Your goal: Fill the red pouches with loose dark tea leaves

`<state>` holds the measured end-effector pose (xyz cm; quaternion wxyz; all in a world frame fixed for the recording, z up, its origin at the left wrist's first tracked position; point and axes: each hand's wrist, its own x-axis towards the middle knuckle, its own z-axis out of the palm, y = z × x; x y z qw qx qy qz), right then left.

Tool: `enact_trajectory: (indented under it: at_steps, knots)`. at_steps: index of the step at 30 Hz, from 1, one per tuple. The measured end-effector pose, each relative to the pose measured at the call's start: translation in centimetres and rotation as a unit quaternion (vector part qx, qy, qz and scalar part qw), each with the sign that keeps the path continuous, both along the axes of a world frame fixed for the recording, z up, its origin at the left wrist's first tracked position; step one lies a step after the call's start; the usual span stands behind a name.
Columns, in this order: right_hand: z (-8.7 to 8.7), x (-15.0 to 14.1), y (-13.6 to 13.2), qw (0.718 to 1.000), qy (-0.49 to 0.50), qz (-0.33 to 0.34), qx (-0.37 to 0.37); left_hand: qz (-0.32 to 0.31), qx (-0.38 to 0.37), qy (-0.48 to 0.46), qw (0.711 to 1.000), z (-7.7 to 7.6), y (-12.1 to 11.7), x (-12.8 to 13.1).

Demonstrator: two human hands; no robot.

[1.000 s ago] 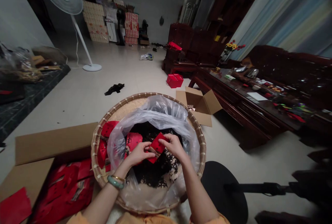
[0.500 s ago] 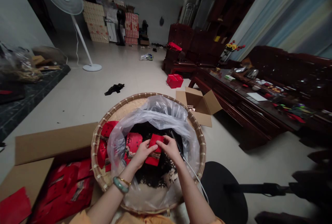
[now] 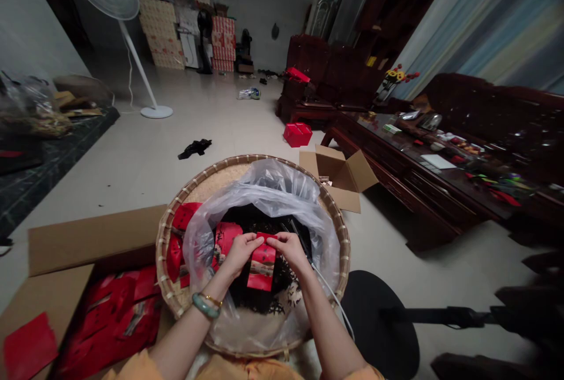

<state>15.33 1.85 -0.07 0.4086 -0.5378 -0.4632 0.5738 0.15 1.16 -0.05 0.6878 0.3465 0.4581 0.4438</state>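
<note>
While the left hand (image 3: 240, 254) and the right hand (image 3: 291, 252) pinch its twelve-o'clock edge between thumbs and fingers, a red printed packet (image 3: 262, 265) hangs over the plastic-lined bamboo basket (image 3: 345, 233); an open cardboard carton (image 3: 97, 236) sits at eight o'clock.

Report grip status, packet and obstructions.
Left grip, right grip: pinching red packet at upper end. Packet held over open plastic bag in basket. Nothing covering packet's lower front.
</note>
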Motion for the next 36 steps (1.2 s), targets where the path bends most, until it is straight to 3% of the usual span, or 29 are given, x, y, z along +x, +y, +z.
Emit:
enact_trajectory:
  at_steps: [16, 23, 26, 32, 36]
  knots:
    - [-0.3, -0.2, -0.2, 1.0, 0.002, 0.002, 0.0, -0.004, -0.015, 0.015, 1.0, 0.2, -0.2, -0.1]
    - [-0.2, -0.2, -0.2, 0.997, -0.048, -0.034, 0.043, -0.092, -0.032, -0.023, 0.995, 0.6, -1.1, -0.1]
    - [-0.2, -0.2, -0.2, 0.997, -0.031, -0.038, 0.056, -0.057, -0.022, -0.016, 0.998, 0.3, -1.2, 0.1]
    - [-1.6, -0.9, -2.3, 0.996, 0.04, -0.034, 0.075, 0.094, 0.051, 0.003, 0.994, -0.6, -0.6, 0.3]
    - [-2.9, -1.3, -3.7, 0.995, 0.064, -0.025, 0.066, 0.102, 0.101, 0.084, 0.986, -0.4, -0.7, 0.3]
